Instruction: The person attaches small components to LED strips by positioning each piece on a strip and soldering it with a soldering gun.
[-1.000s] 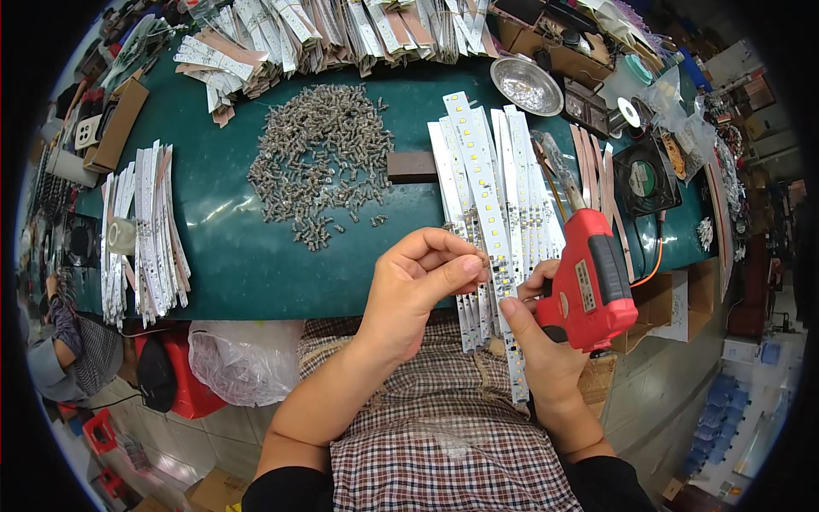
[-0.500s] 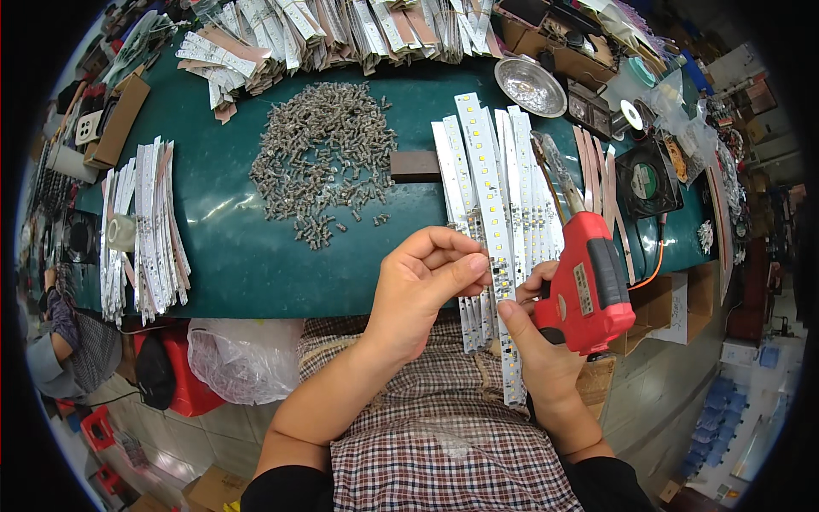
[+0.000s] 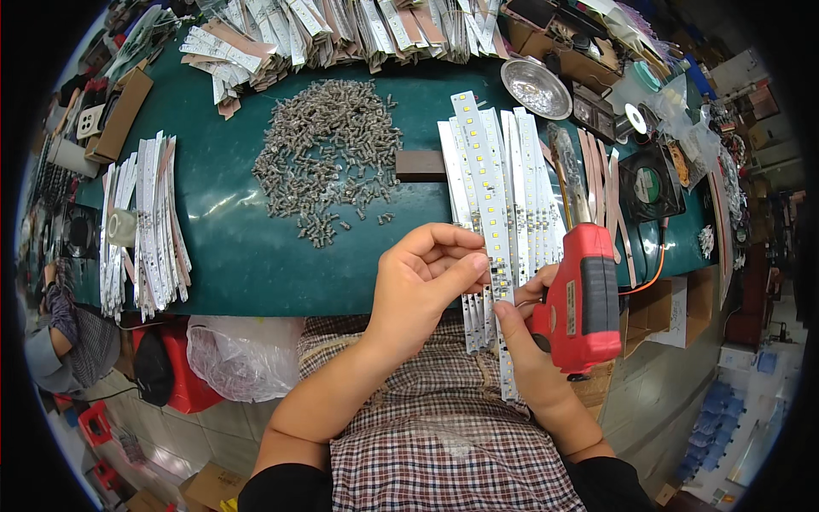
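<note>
Left hand (image 3: 426, 286) pinching small dark part against long white LED strip (image 3: 488, 205) at green table's (image 3: 239, 247) near edge; right hand (image 3: 533, 341) gripping red plastic glue gun (image 3: 584, 299). Brown cardboard boxes (image 3: 657, 311) right.

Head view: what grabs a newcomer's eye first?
The red power screwdriver in the right hand, low right at the table edge. Beside it the left hand pinches at a long white LED strip. Farther back, mid-table, a grey heap of screws lies on the green mat.
</note>
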The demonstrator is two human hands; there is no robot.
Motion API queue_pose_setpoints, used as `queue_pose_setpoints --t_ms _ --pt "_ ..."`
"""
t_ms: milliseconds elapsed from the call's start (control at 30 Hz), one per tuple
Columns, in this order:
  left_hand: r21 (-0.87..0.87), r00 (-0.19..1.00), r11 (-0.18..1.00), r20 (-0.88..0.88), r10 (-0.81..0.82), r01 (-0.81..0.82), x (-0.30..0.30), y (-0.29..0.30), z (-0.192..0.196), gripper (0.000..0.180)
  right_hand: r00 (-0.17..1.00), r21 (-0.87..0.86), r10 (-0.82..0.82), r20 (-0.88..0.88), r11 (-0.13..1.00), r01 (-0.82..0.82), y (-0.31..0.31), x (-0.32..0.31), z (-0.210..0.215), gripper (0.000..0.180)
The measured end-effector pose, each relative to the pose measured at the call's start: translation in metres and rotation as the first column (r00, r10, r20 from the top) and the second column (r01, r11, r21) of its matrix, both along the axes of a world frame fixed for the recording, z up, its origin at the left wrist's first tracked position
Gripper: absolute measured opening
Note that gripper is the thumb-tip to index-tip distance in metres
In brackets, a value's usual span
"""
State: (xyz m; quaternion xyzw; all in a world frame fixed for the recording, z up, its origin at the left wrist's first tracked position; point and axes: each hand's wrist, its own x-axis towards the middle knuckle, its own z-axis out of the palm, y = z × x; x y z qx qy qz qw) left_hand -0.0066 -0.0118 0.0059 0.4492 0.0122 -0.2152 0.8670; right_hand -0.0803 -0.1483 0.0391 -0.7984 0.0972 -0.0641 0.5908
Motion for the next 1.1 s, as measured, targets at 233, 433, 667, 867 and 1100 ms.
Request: queue_pose_setpoints --t_ms 233,433,667,867,1100 --pt "0.078 0.998 0.996 0.050 0.032 -0.036 0.000 -0.002 0.003 0.022 0.953 -0.227 -0.010 0.304 0.971 0.082 -0.004 -0.002 -0.027 0.060" --pt "0.098 1.000 0.995 0.027 0.017 -0.019 0.002 -0.001 0.000 0.019 0.963 -0.314 0.050 0.265 0.949 0.038 -0.007 -0.003 -0.030 0.061" --pt "0.315 0.996 0.947 0.085 0.040 -0.064 0.026 0.015 -0.006 0.014 0.988 0.031 -0.114 0.102 0.993 0.111 0.003 -0.005 -0.019 0.043" --pt "0.721 0.960 0.677 0.271 -0.078 -0.148 0.052 0.032 -0.034 0.018 0.996 -0.039 0.042 -0.081 0.998 -0.045 -0.014 -0.019 0.019 0.024" --pt "0.817 0.930 0.521 0.350 -0.107 -0.248 0.055 0.024 -0.032 0.022 0.999 0.114 -0.045 -0.027 0.992 0.048 -0.016 -0.033 0.013 0.038"
